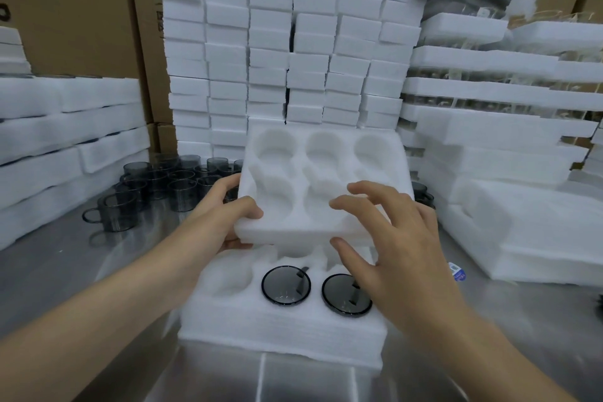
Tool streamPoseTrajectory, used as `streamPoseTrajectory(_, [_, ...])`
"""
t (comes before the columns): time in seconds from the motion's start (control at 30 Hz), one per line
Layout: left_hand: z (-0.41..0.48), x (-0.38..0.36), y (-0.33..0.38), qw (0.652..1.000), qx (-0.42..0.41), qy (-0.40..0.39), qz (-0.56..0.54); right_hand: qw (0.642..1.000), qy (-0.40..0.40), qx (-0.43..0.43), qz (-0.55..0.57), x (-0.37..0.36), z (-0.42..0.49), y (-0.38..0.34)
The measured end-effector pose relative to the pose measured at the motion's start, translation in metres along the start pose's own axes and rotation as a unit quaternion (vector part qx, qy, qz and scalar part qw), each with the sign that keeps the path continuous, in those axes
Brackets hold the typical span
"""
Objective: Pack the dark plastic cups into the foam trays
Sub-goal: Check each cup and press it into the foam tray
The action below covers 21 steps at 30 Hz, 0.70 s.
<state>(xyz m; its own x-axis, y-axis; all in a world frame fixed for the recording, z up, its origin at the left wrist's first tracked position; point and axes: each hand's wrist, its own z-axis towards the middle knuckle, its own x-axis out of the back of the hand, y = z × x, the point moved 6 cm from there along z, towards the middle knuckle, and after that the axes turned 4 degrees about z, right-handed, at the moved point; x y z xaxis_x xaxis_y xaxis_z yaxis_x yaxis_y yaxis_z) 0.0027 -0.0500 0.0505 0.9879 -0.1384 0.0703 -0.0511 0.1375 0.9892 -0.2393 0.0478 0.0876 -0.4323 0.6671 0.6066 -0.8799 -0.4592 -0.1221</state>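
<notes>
Fingers [225, 187] and thumb of the left hand [225, 210] pinch the left edge of the empty six-pocket foam tray [293, 228]. The right hand [401, 248] hovers with fingers spread, holding nothing. Two dark cups [286, 285] sit in the lower foam tray [277, 326]. Better to take the right edge as well and keep the upper tray level and square.

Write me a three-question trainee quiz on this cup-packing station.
1. True or false: every pocket of the lifted foam tray, held by the left hand, is empty.
2. How many dark cups are visible in the lower tray?
3. Which front-row pocket of the lower tray is empty? A) left B) middle C) right
Key: 1 true; 2 two; 3 A.
</notes>
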Motion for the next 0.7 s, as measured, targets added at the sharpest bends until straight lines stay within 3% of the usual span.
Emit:
streamPoseTrajectory(0.17, [-0.004, -0.007, 0.004, 1.0, 0.009, -0.023, -0.019, 1.0, 0.012, -0.012, 0.02, 0.004, 0.001, 0.003])
streamPoseTrajectory(0.4, [-0.005, -0.007, 0.006, 0.999, 0.011, 0.006, -0.038, 0.999, 0.011, -0.02, 0.029, 0.004, 0.002, 0.001])
streamPoseTrajectory(0.7, [-0.007, -0.003, 0.009, 0.997, 0.016, 0.038, -0.06, 0.998, 0.05, -0.038, -0.029, 0.017, 0.01, 0.032])
